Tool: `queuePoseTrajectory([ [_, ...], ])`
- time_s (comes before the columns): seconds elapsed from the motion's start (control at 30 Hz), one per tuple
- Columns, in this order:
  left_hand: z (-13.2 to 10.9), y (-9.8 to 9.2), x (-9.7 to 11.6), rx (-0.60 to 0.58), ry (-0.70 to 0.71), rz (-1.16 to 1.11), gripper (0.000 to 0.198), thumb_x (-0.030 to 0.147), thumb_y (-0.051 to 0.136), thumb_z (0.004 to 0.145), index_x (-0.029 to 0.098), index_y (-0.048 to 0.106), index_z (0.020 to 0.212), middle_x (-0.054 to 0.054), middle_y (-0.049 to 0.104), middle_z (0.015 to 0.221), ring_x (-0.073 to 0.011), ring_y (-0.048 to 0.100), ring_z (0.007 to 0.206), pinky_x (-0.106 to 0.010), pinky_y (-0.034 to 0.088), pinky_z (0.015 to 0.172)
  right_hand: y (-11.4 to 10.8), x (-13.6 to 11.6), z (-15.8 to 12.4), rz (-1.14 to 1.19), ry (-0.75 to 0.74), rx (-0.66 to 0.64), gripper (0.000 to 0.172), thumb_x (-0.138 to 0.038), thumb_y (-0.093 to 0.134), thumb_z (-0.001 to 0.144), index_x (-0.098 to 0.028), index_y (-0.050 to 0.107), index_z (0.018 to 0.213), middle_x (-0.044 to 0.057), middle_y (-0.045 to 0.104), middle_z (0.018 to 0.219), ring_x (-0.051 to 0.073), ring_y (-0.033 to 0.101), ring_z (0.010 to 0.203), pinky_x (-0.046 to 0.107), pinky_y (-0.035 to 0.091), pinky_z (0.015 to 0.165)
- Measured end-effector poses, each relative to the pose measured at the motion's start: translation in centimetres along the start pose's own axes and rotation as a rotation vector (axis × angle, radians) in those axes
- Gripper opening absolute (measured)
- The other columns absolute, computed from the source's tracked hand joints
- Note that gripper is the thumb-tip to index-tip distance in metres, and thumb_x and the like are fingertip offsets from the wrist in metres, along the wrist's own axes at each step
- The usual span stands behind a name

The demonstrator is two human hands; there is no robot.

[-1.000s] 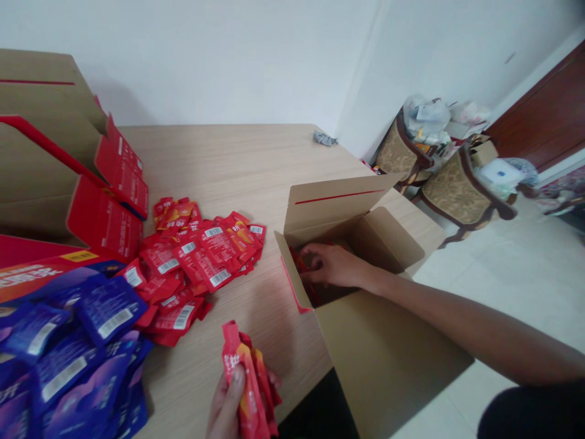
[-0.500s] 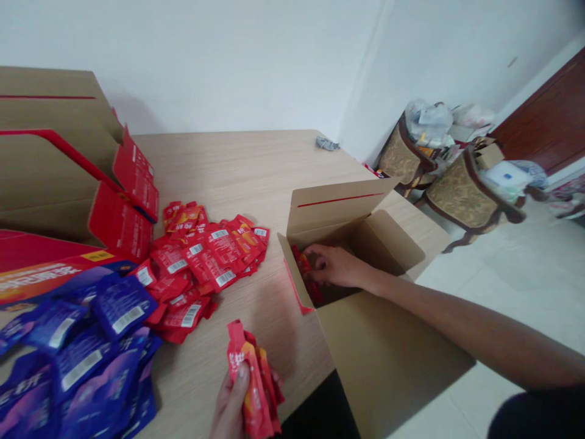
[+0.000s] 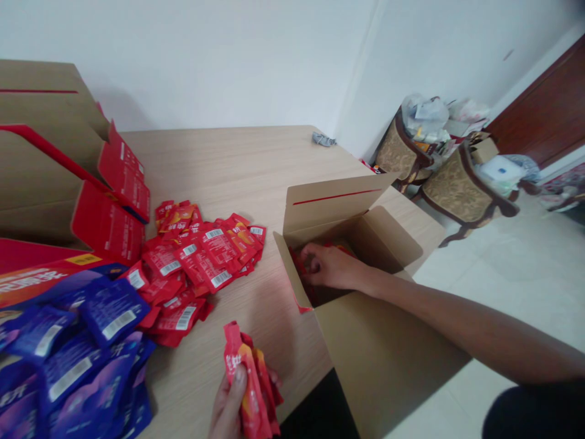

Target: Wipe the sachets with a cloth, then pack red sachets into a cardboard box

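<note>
My left hand (image 3: 232, 399) is closed around a few red snack packets (image 3: 252, 387), held upright just over the near table edge. Reaching down into an open cardboard box (image 3: 393, 360), my right hand (image 3: 333, 267) has its fingers curled in by the box's left wall. Red packets (image 3: 296, 261) show there at its fingertips; the hand hides most of what it grips. Beyond the wrist, more red shows inside the box. On the table, left of the box, lies a loose pile of red packets (image 3: 201, 256).
Blue packets (image 3: 94, 347) are heaped at the near left. Behind them stand open red printed cartons (image 3: 109, 222). A crumpled grey item (image 3: 323, 139) lies at the table's far corner. Two patterned chairs (image 3: 450, 189) loaded with bags stand beyond the right table edge.
My right hand has shifted slightly inside the box, staying by its left wall. The left hand still holds its red packets. The whole view has moved a little.
</note>
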State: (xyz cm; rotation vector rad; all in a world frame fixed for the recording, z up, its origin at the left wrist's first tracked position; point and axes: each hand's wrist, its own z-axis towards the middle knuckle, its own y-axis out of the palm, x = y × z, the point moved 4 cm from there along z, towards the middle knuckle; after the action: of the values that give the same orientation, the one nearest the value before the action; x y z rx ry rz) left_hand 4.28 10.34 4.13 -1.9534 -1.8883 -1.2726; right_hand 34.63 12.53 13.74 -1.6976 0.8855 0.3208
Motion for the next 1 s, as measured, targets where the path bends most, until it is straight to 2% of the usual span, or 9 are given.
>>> queuePoseTrajectory([
  [0.13, 0.0, 0.3, 0.2, 0.005, 0.008, -0.019, 0.055, 0.065, 0.09, 0.064, 0.016, 0.076, 0.086, -0.007, 0.075, 0.074, -0.0234, 0.068, 0.063, -0.032, 0.057, 0.059, 0.1, 0.2, 0.2, 0.017, -0.017, -0.012, 0.036, -0.038, 0.084, 0.08, -0.023, 0.063, 0.105, -0.002, 0.075, 0.086, 0.016, 0.069, 0.073, 0.025, 0.043, 0.063],
  [0.3, 0.1, 0.2, 0.1, 0.048, -0.001, -0.015, 0.056, 0.064, 0.091, 0.062, 0.016, 0.076, 0.085, -0.007, 0.075, 0.073, -0.023, 0.068, 0.061, -0.032, 0.057, 0.057, -0.1, 1.1, 0.4, 0.072, -0.05, -0.011, 0.047, -0.053, 0.086, 0.076, -0.024, 0.065, 0.106, 0.0, 0.075, 0.095, 0.017, 0.07, 0.082, 0.026, 0.045, 0.067],
  [0.43, 0.2, 0.3, 0.0, 0.031, 0.018, -0.01, 0.054, 0.061, 0.093, 0.06, 0.016, 0.076, 0.084, -0.008, 0.076, 0.075, -0.0243, 0.069, 0.064, -0.033, 0.058, 0.06, -0.2, 1.5, 0.4, 0.119, -0.041, -0.032, 0.052, -0.056, 0.085, 0.076, -0.024, 0.065, 0.113, 0.001, 0.075, 0.1, 0.019, 0.071, 0.087, 0.028, 0.049, 0.073],
  [0.63, 0.2, 0.1, 0.0, 0.032, 0.023, 0.018, 0.056, 0.066, 0.09, 0.063, 0.016, 0.076, 0.083, -0.008, 0.076, 0.074, -0.024, 0.069, 0.065, -0.032, 0.059, 0.061, -0.8, 1.2, 0.2, 0.096, -0.032, -0.041, 0.067, -0.059, 0.089, 0.071, -0.023, 0.064, 0.122, 0.003, 0.075, 0.104, 0.02, 0.072, 0.089, 0.029, 0.051, 0.075],
  [0.9, 0.4, -0.1, -0.2, 0.026, 0.04, 0.034, 0.057, 0.069, 0.088, 0.064, 0.016, 0.076, 0.081, -0.008, 0.076, 0.076, -0.0235, 0.07, 0.066, -0.03, 0.059, 0.063, -1.2, 0.9, -0.1, 0.276, 0.068, -0.106, 0.086, -0.062, 0.092, 0.065, -0.019, 0.059, 0.132, 0.01, 0.073, 0.115, 0.019, 0.071, 0.074, 0.027, 0.056, 0.053],
  [0.97, 0.4, 0.0, -0.2, 0.013, 0.042, 0.043, 0.056, 0.07, 0.088, 0.063, 0.017, 0.077, 0.08, -0.008, 0.076, 0.075, -0.0231, 0.069, 0.066, -0.03, 0.058, 0.062, -2.4, 0.9, -0.4, 0.222, 0.069, -0.096, 0.081, -0.061, 0.089, 0.07, -0.018, 0.061, 0.133, 0.011, 0.075, 0.114, 0.02, 0.073, 0.077, 0.027, 0.057, 0.056],
  [1.0, 0.4, 0.1, -0.1, 0.005, 0.04, 0.047, 0.056, 0.07, 0.088, 0.062, 0.017, 0.077, 0.078, -0.008, 0.076, 0.075, -0.023, 0.069, 0.066, -0.03, 0.058, 0.062, -3.3, 1.1, -0.5, 0.128, 0.066, -0.095, 0.073, -0.06, 0.086, 0.075, -0.019, 0.064, 0.131, 0.01, 0.076, 0.113, 0.02, 0.073, 0.08, 0.026, 0.058, 0.06],
])
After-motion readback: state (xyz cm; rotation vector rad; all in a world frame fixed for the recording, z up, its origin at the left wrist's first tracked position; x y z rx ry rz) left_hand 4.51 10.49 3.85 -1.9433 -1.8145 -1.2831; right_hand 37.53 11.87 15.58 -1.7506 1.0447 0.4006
